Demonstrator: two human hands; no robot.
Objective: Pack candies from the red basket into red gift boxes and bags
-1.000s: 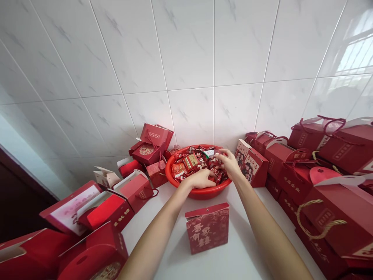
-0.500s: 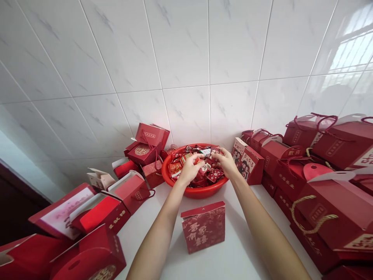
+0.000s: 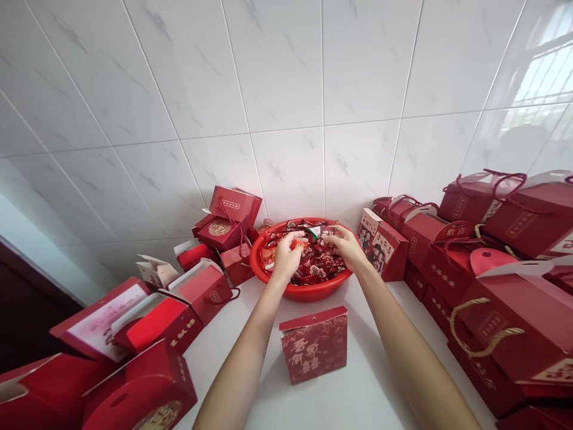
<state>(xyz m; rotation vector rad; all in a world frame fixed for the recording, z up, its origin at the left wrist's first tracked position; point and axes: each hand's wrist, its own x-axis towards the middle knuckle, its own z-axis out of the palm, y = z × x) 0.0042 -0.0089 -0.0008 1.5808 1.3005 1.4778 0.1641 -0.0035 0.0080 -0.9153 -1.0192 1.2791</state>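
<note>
A red plastic basin stands against the tiled wall, filled with red wrapped candies. Over its left half, my left hand is closed around a small bright orange-red candy packet. My right hand is over the right half, its fingers pinched on a dark red candy packet. A white and green packet lies between the two hands. Nearer to me, between my forearms, a red gift box with pale lettering stands upright.
On the left, red gift boxes are piled loosely, several with flaps raised. More red boxes with rope handles are stacked along the right. A box with printed figures leans close to the basin's right side. All rest on a white tabletop.
My left hand has shifted slightly left and turned over the candies, with the orange-red packet now at its fingers. My right hand stays near the basin's right rim. The view has tilted slightly.
</note>
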